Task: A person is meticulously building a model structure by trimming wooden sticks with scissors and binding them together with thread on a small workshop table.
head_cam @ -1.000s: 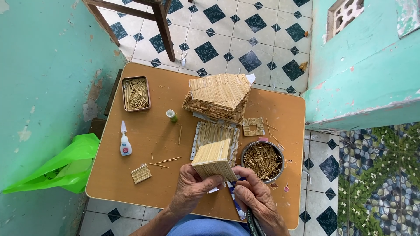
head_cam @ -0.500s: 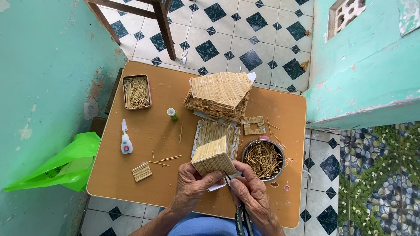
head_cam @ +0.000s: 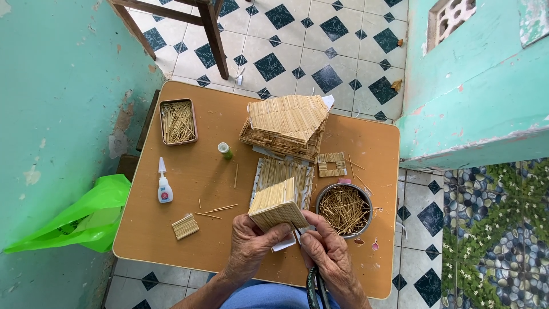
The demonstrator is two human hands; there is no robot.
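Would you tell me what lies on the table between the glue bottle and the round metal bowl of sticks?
In the head view, loose sticks and the stick panel held by the left hand.

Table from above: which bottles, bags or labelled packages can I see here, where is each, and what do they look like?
Small white glue bottle: on the table's left side, lying flat, pointed nozzle, red label.
Small green-capped tube: on the table between the rectangular tray of sticks and the stick model house, white and green.
Bright green plastic bag: off the table's left edge, against the wall, crumpled.
No signs or screens.
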